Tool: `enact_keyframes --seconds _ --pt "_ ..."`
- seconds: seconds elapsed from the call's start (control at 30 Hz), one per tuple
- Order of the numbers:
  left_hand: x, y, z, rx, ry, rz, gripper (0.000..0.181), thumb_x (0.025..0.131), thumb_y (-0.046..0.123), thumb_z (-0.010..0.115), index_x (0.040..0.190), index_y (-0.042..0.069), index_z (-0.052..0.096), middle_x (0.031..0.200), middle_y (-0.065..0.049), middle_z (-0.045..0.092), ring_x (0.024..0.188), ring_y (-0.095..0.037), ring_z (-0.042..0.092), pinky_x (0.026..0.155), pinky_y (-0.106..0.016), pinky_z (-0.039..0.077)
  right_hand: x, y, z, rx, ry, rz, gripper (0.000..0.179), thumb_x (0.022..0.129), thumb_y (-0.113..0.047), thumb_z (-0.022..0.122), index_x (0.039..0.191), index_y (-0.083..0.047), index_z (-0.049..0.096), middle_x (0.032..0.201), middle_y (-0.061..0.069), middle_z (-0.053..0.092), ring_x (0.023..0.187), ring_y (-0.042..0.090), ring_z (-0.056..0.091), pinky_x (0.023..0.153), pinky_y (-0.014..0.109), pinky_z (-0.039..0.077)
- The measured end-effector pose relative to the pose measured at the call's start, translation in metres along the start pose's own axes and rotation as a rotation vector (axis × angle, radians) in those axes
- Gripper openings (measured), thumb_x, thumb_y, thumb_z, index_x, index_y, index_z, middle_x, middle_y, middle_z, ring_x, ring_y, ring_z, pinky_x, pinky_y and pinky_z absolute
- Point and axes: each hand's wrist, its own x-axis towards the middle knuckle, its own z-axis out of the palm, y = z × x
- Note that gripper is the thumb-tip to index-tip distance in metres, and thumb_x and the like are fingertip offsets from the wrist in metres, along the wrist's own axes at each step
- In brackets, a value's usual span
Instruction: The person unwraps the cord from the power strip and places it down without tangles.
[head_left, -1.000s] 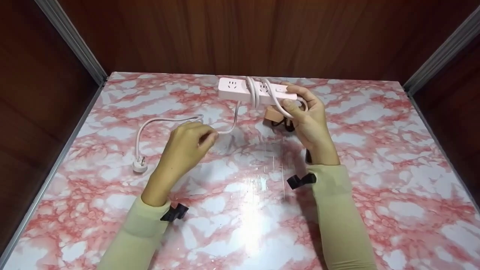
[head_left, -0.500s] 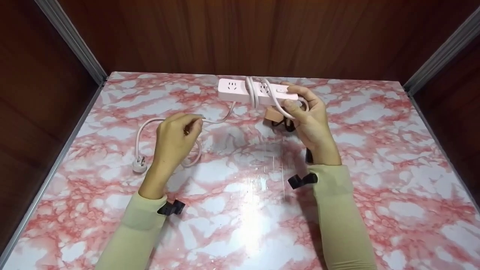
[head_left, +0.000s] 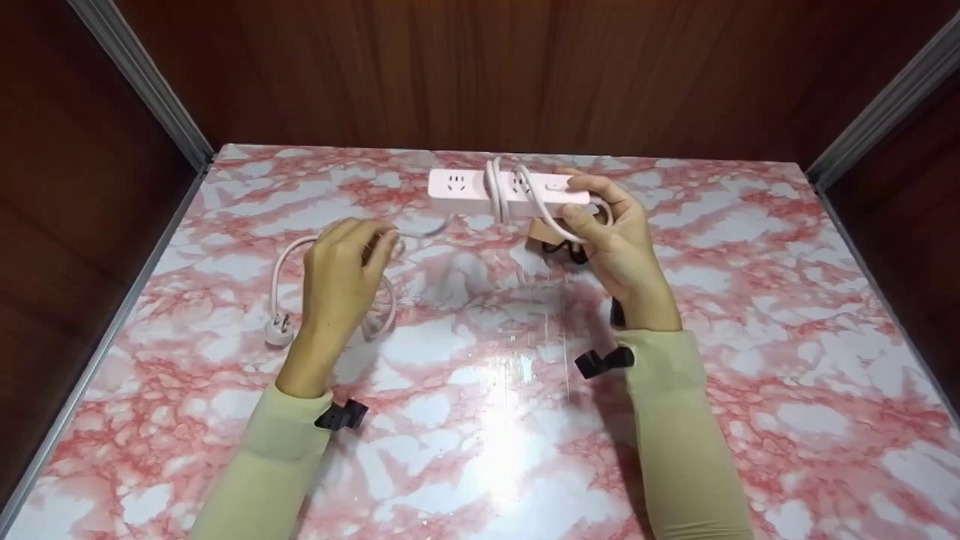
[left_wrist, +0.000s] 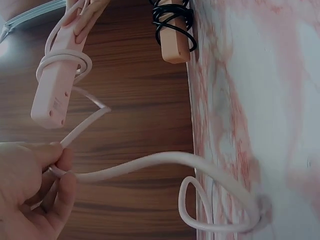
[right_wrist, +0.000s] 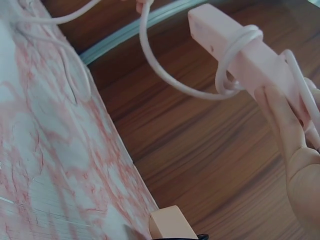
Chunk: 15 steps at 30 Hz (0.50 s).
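My right hand point(head_left: 619, 232) holds a pale pink power strip point(head_left: 457, 189) by its right end, up off the table, thumb on the near side and fingers behind. The strip's cord point(head_left: 493, 191) is wound several times around its body. Left of it, my left hand point(head_left: 341, 274) pinches the loose part of that cord point(left_wrist: 67, 137) between thumb and fingertips, as the left wrist view shows. From there the cord drops to the table in a loop point(head_left: 391, 304) and runs left to its plug point(head_left: 279, 330), which lies with prongs up.
An orange-tan block point(head_left: 544, 231) wrapped in black cable point(head_left: 566, 251) lies on the table behind my right hand. The marbled red-and-white tabletop point(head_left: 465, 450) is walled by dark wood panels point(head_left: 480, 75) at the back and sides.
My left hand has moved left and slightly back, drawing the cord out from the strip. The power strip has come down a little and shifted slightly left in my right hand.
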Motion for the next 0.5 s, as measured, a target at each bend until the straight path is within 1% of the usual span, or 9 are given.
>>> enact_keyframes --seconds 0.1,0.2,0.33,0.43,0.5 --pt "0.0014 -0.0016 -0.0015 -0.003 0.052 -0.027 0.020 0.104 0.020 0.071 0.103 0.001 0.080 0.086 -0.011 0.072 0.074 -0.024 0.064 0.068 -0.036 0.052 -0.0012 -0.0002 0.0002 0.006 -0.015 0.009 0.024 0.096 0.014 0.066 0.112 -0.003 0.073 0.154 0.033 0.045 0.116 0.024 0.062 0.090 0.030 0.062" --pt "0.0024 -0.0029 -0.0037 -0.015 0.101 -0.050 0.023 0.105 0.021 0.070 0.103 0.000 0.079 0.083 -0.012 0.069 0.072 -0.023 0.062 0.067 -0.034 0.049 -0.0020 0.0000 0.0004 0.013 -0.026 0.021 0.024 0.096 0.014 0.067 0.112 -0.003 0.073 0.153 0.030 0.048 0.117 0.025 0.062 0.089 0.032 0.063" --pt "0.0031 -0.0048 -0.0068 -0.026 0.154 -0.059 0.025 0.107 0.022 0.067 0.106 -0.001 0.078 0.083 -0.013 0.068 0.071 -0.022 0.060 0.067 -0.030 0.046 -0.0025 0.0004 0.0002 0.014 -0.040 0.042 0.025 0.095 0.014 0.068 0.113 -0.003 0.073 0.148 0.023 0.056 0.115 0.025 0.064 0.088 0.033 0.063" --pt "0.0037 -0.0057 -0.0088 -0.038 0.191 -0.057 0.027 0.109 0.022 0.064 0.108 -0.001 0.078 0.085 -0.014 0.068 0.073 -0.022 0.060 0.068 -0.027 0.046 -0.0027 0.0007 -0.0001 0.010 -0.044 0.059 0.026 0.095 0.014 0.068 0.114 -0.003 0.074 0.147 0.022 0.057 0.111 0.024 0.066 0.088 0.032 0.063" --pt "0.0042 -0.0058 -0.0100 -0.062 0.225 -0.061 0.029 0.109 0.023 0.063 0.108 -0.002 0.078 0.087 -0.014 0.069 0.075 -0.022 0.062 0.070 -0.026 0.047 -0.0028 0.0010 -0.0004 0.005 -0.046 0.070 0.027 0.095 0.015 0.068 0.114 -0.003 0.074 0.147 0.022 0.056 0.110 0.024 0.066 0.088 0.031 0.063"
